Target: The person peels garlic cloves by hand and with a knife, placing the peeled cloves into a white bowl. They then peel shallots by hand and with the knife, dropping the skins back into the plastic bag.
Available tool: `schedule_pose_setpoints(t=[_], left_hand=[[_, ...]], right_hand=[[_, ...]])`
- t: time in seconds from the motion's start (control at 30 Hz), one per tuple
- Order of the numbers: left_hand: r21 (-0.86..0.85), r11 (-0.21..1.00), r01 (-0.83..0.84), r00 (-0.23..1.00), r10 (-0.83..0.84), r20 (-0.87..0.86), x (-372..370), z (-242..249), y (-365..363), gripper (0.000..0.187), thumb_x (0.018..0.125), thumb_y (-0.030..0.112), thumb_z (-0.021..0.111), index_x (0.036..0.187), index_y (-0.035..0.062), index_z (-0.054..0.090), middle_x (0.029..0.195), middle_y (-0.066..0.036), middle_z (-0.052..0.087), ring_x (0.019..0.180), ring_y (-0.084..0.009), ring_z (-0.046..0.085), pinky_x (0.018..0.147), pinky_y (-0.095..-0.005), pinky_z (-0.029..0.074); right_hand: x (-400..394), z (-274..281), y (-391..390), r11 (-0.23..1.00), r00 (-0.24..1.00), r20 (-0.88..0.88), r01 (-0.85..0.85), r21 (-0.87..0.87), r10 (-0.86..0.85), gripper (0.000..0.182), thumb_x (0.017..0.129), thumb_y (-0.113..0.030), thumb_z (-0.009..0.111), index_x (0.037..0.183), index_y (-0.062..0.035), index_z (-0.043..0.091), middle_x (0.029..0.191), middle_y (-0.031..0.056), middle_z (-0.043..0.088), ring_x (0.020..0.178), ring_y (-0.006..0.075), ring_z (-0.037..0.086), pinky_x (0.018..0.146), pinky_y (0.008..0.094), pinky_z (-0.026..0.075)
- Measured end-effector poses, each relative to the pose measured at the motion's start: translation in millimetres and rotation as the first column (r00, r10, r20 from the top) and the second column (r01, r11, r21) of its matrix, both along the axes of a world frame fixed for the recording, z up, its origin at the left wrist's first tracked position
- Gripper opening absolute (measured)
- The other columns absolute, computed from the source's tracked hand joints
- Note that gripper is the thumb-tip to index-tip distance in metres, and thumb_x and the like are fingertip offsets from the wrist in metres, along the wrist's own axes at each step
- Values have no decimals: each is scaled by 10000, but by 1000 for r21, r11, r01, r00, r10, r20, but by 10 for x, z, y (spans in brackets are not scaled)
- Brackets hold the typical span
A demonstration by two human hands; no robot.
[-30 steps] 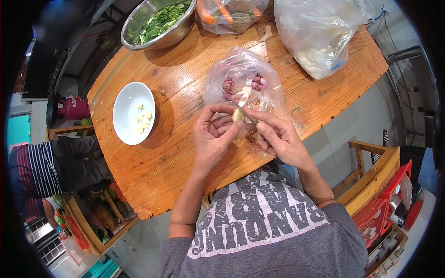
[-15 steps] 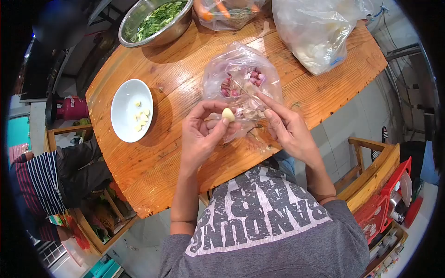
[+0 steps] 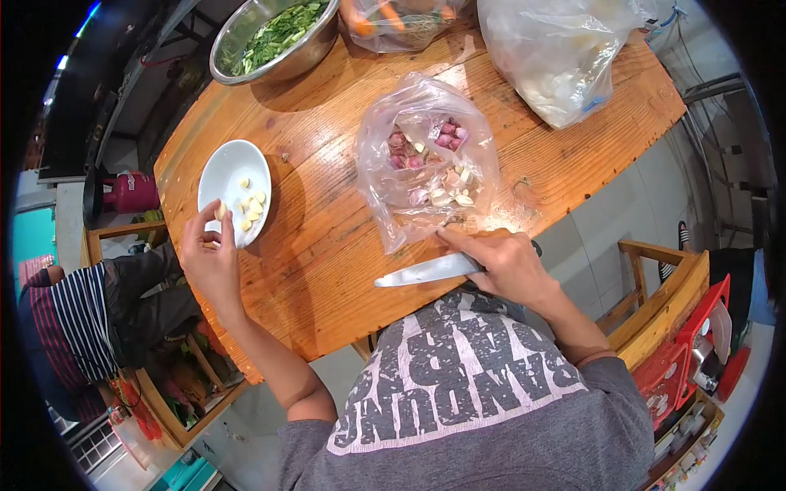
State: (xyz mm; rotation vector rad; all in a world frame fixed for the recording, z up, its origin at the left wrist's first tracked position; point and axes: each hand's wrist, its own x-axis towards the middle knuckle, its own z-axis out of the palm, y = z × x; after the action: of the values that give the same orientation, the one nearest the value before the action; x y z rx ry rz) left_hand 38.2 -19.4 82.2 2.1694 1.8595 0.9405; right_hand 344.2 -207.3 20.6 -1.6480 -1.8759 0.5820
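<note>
My left hand (image 3: 211, 260) is over the near left rim of a white oval bowl (image 3: 214, 176), pinching a pale garlic clove (image 3: 220, 210) between thumb and fingertips. Several peeled garlic cloves (image 3: 255, 204) lie inside the bowl. On the right, my right hand (image 3: 512, 263) is wrapped round the handle of a knife (image 3: 426, 271), its blade pointing left close to the table's near edge. Just beyond the blade lies an open clear plastic bag (image 3: 381, 200) holding small red shallots (image 3: 450, 134), with garlic pieces and skins (image 3: 452, 190) on its near part.
The wooden table (image 3: 311, 213) also bears a metal bowl of chopped greens (image 3: 282, 37), a bag with carrots (image 3: 393, 20) and a large white plastic bag (image 3: 565, 61) at the far side. A person in a striped top (image 3: 78, 319) is at the left. A wooden chair (image 3: 647, 319) stands right.
My left hand has moved left with the garlic clove, from above the plastic bag to the white bowl. My right hand has lowered the knife toward me, its blade turned to point left.
</note>
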Motion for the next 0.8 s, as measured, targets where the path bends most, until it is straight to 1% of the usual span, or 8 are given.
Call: schedule_pose_setpoints(t=[0.1,0.2,0.43,0.5,0.53,0.6,0.67,0.8], left_hand=[[-48,999,9,999,-11,-46,-107,-119,11,199,782,57,672,981,54,680,891,-52,643,564,-100,524,531,-255,419],[-72,997,26,1000,-28,-15,-157,-227,37,216,776,50,671,992,55,680,902,-58,649,562,-105,521,532,-255,421],[-100,995,-1,1000,2,3,-122,-228,34,215,780,44,668,994,57,680,920,-58,657,570,-100,515,525,-247,418],[16,1000,1,999,-2,47,12,-131,-14,194,788,31,660,979,51,679,911,-51,657,575,-100,513,518,-237,413],[76,997,-2,998,-3,68,112,-59,-54,184,791,25,655,972,48,679,906,-48,657,577,-100,512,514,-233,411],[125,986,108,984,-124,125,333,52,-144,158,804,13,641,956,40,675,890,-43,656,597,-98,517,516,-220,409],[109,954,280,937,-296,184,621,140,-299,149,814,-4,621,950,33,670,886,-53,653,626,-108,544,522,-229,427],[-23,719,695,706,-675,217,1208,150,-505,199,825,-23,563,1004,11,643,944,-122,632,822,-233,624,694,-305,489]], right_hand=[[-32,35,61,994,993,34,109,-16,-109,438,650,-68,703,1081,-84,626,742,120,652,629,276,640,561,367,501],[-49,60,94,999,994,96,43,-10,-42,388,666,-88,681,1046,-76,607,634,105,608,574,278,614,516,375,484],[-30,-22,82,997,990,123,71,-2,-71,367,619,-69,714,977,-84,635,686,107,629,595,274,623,529,355,481],[-43,-11,87,998,992,107,58,36,-61,343,620,-50,706,954,-83,636,697,102,634,590,264,622,528,335,481],[-49,18,91,993,997,-8,81,89,-80,306,640,-41,685,940,-81,632,669,101,619,563,250,608,512,335,471],[-51,157,103,975,968,-237,132,181,-87,236,682,-24,641,912,-77,623,612,99,591,508,222,578,479,334,451],[24,437,168,961,930,-313,243,132,-193,214,705,-7,619,912,-61,635,616,92,586,497,176,557,480,299,430],[166,457,480,951,865,-428,306,35,-262,180,748,-14,599,920,-29,648,614,83,576,505,114,539,485,252,397]])
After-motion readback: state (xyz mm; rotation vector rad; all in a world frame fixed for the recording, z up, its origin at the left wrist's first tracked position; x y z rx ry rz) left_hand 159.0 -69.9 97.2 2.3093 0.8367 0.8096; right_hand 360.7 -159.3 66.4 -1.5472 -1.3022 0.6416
